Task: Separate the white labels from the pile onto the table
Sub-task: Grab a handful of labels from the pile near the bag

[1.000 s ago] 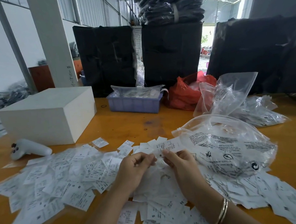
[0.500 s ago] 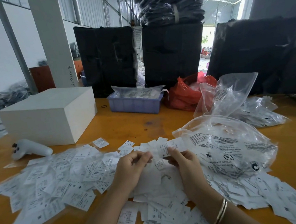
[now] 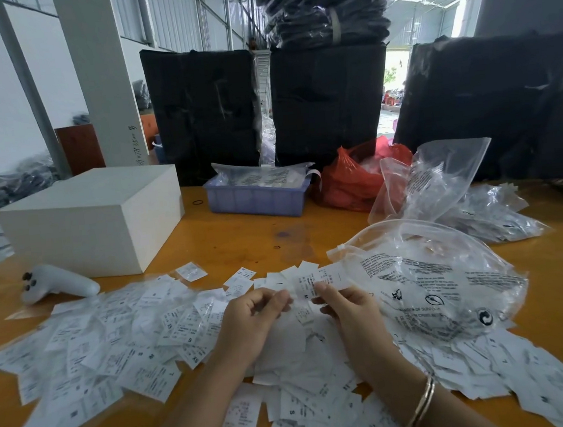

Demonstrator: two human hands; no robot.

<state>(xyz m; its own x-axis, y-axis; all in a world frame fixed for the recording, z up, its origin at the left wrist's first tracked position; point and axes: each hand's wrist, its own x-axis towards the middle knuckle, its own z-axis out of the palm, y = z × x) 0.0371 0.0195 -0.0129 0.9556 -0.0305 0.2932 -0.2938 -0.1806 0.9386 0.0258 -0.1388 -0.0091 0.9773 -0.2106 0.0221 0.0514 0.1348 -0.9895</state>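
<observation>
A wide pile of white printed labels [image 3: 310,382] covers the near part of the orange table [image 3: 241,241]. Several separated labels [image 3: 106,340] lie spread out to the left. Over the middle of the pile, my left hand [image 3: 252,319] and my right hand [image 3: 347,306] are close together. Both pinch a small white label [image 3: 306,288] between thumb and fingertips, the left at its left edge, the right at its right edge. A gold bangle sits on my right wrist.
A clear printed plastic bag [image 3: 452,286] lies right of my hands, with more bags [image 3: 460,196] behind it. A white box [image 3: 95,221] and a white controller [image 3: 56,283] sit at the left. A purple tray [image 3: 254,198] and a red bag [image 3: 352,179] stand farther back.
My hands have shifted slightly and keep working the label held between them; the label is a little more spread between the fingertips. The pile looks unchanged.
</observation>
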